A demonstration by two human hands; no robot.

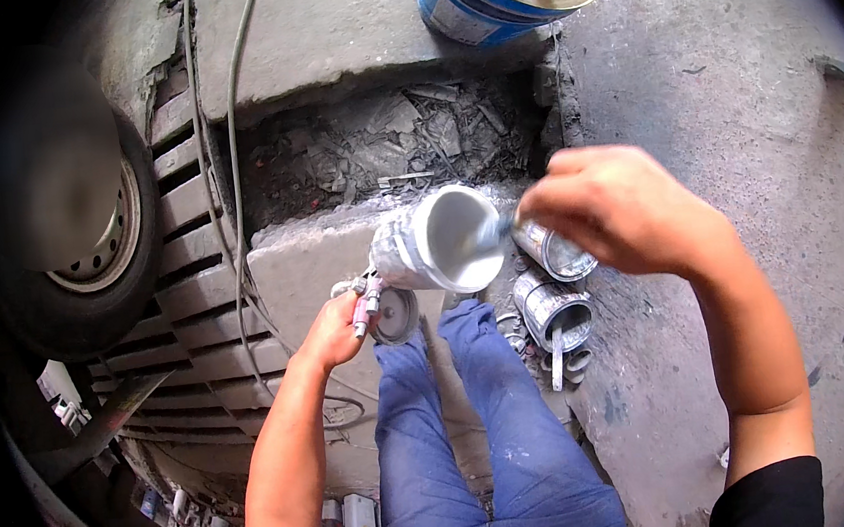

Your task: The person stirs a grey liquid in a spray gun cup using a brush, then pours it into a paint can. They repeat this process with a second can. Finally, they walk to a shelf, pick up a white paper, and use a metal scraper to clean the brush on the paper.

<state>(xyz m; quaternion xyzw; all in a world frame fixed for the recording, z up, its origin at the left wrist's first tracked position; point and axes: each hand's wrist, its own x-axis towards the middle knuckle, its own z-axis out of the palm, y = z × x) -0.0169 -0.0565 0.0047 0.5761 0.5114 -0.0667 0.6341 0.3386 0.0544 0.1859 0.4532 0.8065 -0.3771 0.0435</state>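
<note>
My left hand (331,334) is closed around a metal spray gun (369,303) with pinkish parts. Just beside the gun is a round grey lid (394,316); whether it is joined to the gun I cannot tell. Against the gun, a paint-smeared white pot (399,249) tilts its open mouth toward me, with pale paint inside. My right hand (606,209) is closed on a motion-blurred, bluish-grey brush-like tool (490,234), whose end reaches into the pot's mouth. Behind and below that hand, two paint-stained cans (536,299) stand on the ground, one with a flat stick (557,357) in it.
Ahead lies a pit (381,142) full of debris, with a blue drum (475,8) beyond it. At left are a wheel (89,242), a slatted floor grate (186,199) and grey hoses (233,129). Small containers (359,515) sit low near my left arm.
</note>
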